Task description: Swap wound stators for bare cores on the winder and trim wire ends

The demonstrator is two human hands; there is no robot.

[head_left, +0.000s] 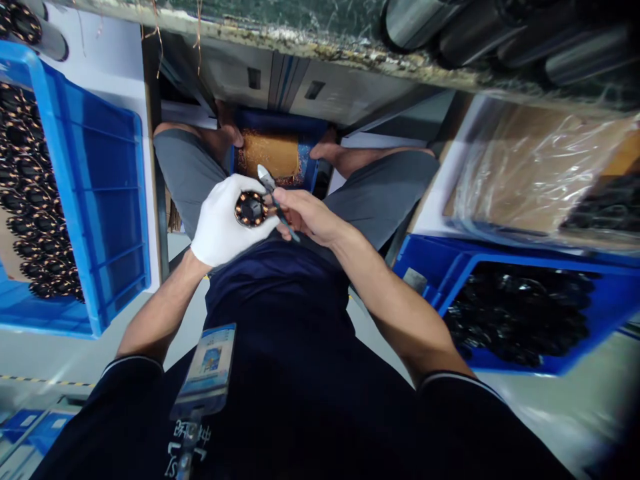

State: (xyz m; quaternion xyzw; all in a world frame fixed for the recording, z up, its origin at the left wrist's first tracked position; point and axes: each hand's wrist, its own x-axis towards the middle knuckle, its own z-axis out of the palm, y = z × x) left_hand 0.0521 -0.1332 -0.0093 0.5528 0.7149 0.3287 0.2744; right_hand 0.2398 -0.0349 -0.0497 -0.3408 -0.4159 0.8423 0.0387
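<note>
My left hand (225,217), in a white glove, is closed around a small round motor stator (251,209). The stator's ring of copper windings and dark core face up towards me. My bare right hand (313,217) grips a slim hand tool (267,180) with a pale, tapered end pointing away from me and a dark end towards my lap. The tool lies right beside the stator; whether they touch I cannot tell. Fingers cover its middle, so its exact kind is unclear.
On the left, a blue crate (115,180) holds stacked stators (35,193). A blue bin (595,320) of black parts stands at right, below a plastic-wrapped carton (530,167). A worn bench edge (320,50) with metal cylinders (425,20) crosses ahead. Copper scraps lie in a floor tray (273,157).
</note>
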